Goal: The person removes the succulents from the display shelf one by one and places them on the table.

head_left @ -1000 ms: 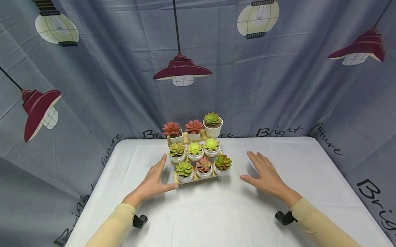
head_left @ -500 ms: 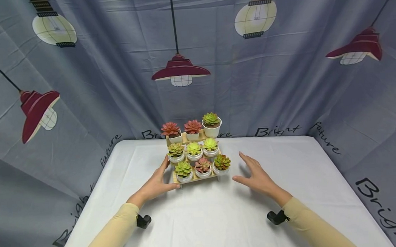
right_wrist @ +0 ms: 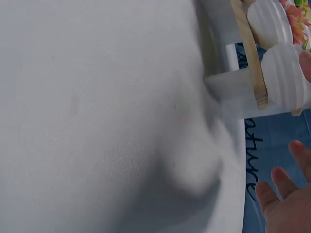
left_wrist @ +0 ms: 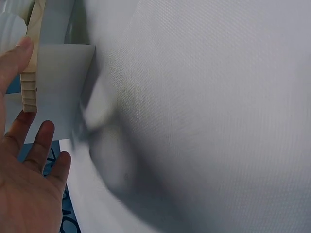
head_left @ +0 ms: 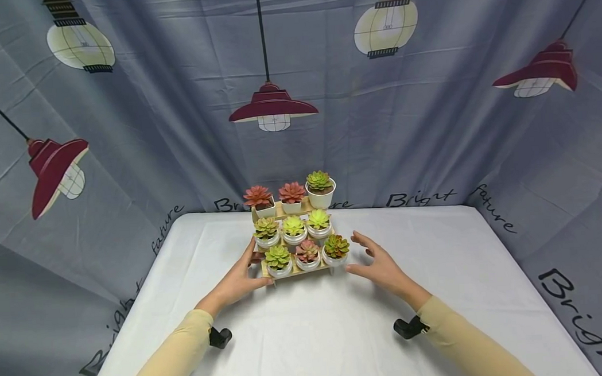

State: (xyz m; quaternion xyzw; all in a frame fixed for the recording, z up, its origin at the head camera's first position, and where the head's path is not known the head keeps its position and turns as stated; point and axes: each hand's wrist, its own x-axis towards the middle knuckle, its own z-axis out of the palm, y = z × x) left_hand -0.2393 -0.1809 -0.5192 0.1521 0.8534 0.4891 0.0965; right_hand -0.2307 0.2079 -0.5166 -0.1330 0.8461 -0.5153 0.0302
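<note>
A tiered plant stand with wooden shelves [head_left: 302, 272] and pale side panels [left_wrist: 65, 82] holds potted succulents in three rows. My left hand [head_left: 236, 282] is at its left end, thumb on the front edge of the lowest shelf and index fingertip at the board's end, gripping that corner. The other fingers of this hand spread out in the left wrist view. My right hand [head_left: 383, 269] is just right of the stand, its fingers bent loosely and apart from it. Nearest to that hand is a red-green succulent [head_left: 336, 247] in a white ribbed pot [right_wrist: 284, 80].
Two red succulents [head_left: 291, 193] and a green one [head_left: 319, 182] in white pots stand on the top shelf. The stand is near the back of a table with a white cloth [head_left: 310, 337]. Behind hangs a grey-blue curtain [head_left: 184, 132] printed with lamps.
My right hand has moved left, up close to the stand's right side. My left hand has moved slightly in and closed on the left end. The stand stays in place.
</note>
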